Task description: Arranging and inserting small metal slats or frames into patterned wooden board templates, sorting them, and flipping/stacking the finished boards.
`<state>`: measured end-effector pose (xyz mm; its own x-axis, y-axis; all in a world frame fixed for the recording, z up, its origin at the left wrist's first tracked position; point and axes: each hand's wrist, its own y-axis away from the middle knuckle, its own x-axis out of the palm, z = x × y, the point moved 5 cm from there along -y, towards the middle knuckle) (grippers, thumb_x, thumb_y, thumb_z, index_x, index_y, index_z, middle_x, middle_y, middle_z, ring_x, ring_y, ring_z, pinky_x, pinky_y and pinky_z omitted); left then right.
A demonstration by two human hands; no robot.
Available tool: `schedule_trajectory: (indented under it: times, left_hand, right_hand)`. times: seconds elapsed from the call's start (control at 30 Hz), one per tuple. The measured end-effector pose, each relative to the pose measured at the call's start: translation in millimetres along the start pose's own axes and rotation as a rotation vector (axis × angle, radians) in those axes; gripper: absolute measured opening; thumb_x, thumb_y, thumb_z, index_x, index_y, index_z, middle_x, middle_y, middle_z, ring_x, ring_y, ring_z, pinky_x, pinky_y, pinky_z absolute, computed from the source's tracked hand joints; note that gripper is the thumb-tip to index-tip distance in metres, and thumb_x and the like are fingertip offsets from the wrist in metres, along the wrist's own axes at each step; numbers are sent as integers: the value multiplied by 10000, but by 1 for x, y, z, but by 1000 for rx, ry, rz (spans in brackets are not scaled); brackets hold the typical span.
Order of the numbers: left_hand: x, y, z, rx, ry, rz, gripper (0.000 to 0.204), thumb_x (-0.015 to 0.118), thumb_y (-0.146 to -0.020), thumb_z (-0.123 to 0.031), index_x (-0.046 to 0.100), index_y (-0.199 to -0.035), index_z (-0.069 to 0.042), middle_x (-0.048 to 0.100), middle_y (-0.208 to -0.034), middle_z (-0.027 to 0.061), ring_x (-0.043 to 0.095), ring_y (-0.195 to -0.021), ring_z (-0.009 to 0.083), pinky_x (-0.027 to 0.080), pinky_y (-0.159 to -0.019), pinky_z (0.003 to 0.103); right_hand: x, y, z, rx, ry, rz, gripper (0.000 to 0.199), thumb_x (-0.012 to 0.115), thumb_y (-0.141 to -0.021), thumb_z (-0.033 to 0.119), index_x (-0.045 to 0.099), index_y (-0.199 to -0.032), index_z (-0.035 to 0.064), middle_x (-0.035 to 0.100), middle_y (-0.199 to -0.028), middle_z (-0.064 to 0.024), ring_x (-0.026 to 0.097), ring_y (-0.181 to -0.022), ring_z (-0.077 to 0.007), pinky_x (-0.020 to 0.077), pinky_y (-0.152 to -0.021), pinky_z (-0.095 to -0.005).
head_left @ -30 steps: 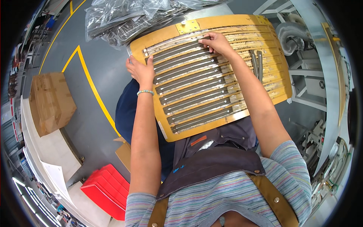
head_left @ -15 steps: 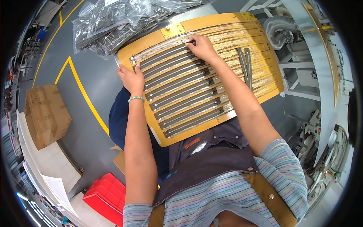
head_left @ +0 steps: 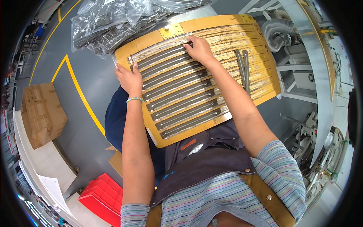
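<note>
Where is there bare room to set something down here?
Bare: grey floor between cardboard box and yellow board; white table between box and paper sheet; the board's slotted face right of the two loose strips.
Crowded: the board's left, with dark strips, left hand and right hand; beyond its far edge, plastic bags.

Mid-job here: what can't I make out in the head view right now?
Head view:
Right end of the top dark strip: partly hidden by the right hand.
Part of the yellow board: hidden by the right forearm.
Clear plastic bags: cut off by the top edge.
</note>
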<state>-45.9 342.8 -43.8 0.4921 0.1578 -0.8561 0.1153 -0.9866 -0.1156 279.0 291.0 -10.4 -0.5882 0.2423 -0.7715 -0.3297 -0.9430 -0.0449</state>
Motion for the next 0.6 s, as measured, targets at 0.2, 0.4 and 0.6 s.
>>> schedule_trajectory:
  times: [0.2,0.4,0.6]
  left_hand:
    - [0,0,-3,18,-19,-19,891,744,-992,-434,352,-1586,103,406,-1590,346,468,-1439,501,438,-1176,523]
    - [-7,6,-3,33,87,-76,871,753,-990,-435,383,-1589,78,407,-1600,320,468,-1457,466,421,-1187,541]
    - [-22,38,-81,798,97,-33,413,738,-980,-212,688,-1368,-83,613,-1480,101,464,-1466,366,364,-1182,539]
  right_hand:
    - [1,-1,0,-46,66,-35,251,780,-914,256,748,-1032,38,752,-856,-219,730,-870,-431,578,-805,-521]
    - [-13,-5,5,-68,263,-43,438,796,-914,426,706,-1090,35,758,-1026,-210,738,-906,-420,595,-796,-522]
    - [-57,19,-47,-254,196,-344,395,678,-1040,434,690,-1150,55,730,-1047,-107,736,-864,-354,597,-720,-431]
